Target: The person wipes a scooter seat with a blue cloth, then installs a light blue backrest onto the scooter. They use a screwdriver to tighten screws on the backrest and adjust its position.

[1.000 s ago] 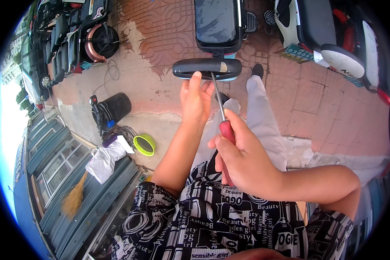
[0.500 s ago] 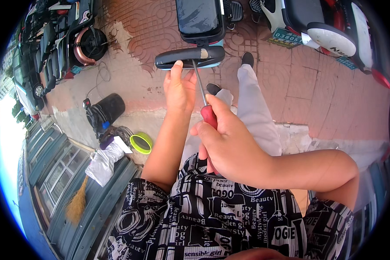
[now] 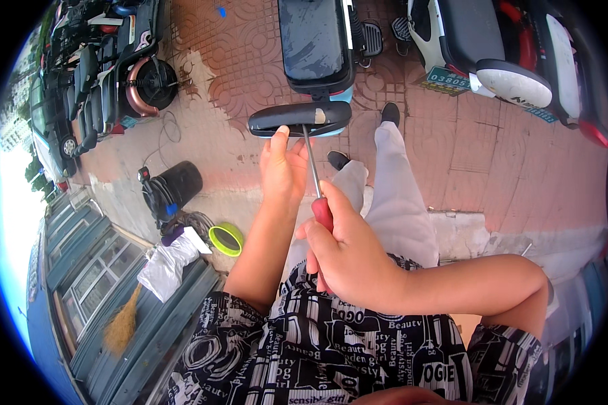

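Red-handled screwdriver (image 3: 323,214) up against black backrest (image 3: 277,120), one hand on each.
Backrest sits just off the near edge of the dark scooter seat (image 3: 314,47); my left hand (image 3: 284,170) grips its lower edge, thumb against it; my right hand (image 3: 348,253) is clenched round the screwdriver, tip hidden at that same edge; black bin (image 3: 189,181) and lime-rimmed bowl (image 3: 213,237) off to my left.

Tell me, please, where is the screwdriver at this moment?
In the head view, the screwdriver is near the middle, its red handle in the right hand, its shaft reaching the black cushion just right of the left hand.
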`<state>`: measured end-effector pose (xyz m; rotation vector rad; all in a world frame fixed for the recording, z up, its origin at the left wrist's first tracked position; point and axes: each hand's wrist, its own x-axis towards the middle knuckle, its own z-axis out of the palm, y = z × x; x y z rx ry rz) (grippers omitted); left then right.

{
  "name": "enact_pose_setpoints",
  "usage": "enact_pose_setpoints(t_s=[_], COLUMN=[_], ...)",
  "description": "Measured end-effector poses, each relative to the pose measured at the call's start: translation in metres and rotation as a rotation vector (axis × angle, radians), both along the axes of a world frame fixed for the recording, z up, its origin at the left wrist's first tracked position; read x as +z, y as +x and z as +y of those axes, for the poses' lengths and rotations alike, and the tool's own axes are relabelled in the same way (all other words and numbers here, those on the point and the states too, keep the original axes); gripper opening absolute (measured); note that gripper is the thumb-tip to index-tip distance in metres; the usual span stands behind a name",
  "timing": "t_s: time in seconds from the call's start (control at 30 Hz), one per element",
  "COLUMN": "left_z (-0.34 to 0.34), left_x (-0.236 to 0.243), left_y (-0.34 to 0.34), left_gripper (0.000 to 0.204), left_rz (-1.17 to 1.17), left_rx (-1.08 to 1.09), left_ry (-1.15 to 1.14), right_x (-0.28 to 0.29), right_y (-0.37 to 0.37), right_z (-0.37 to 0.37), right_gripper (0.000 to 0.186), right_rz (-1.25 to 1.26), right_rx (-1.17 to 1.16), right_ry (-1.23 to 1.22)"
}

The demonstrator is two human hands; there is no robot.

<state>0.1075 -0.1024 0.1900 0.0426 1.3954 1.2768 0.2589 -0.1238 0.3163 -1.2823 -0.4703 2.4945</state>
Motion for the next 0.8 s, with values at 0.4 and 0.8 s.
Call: enact_pose_setpoints(t_s=[0.4,0.8], left_z=[-0.0045,-0.0025], left_x=[-0.0047,-0.0037], left_y=[-0.0028,-0.0013], left_gripper=[0.036,0.031], left_rz=[0.016,0.019], left_rx=[-0.051,-0.04], left_ry=[0.005,-0.002], right_x=[0.0056,0.0066], right_y=[0.0032,0.0024], right_z=[0.0063,0.0063], right_gripper=[0.06,0.063], right_rz=[0.046,0.051], right_rx=[-0.005,-0.006], right_ry=[-0.088,-0.065])
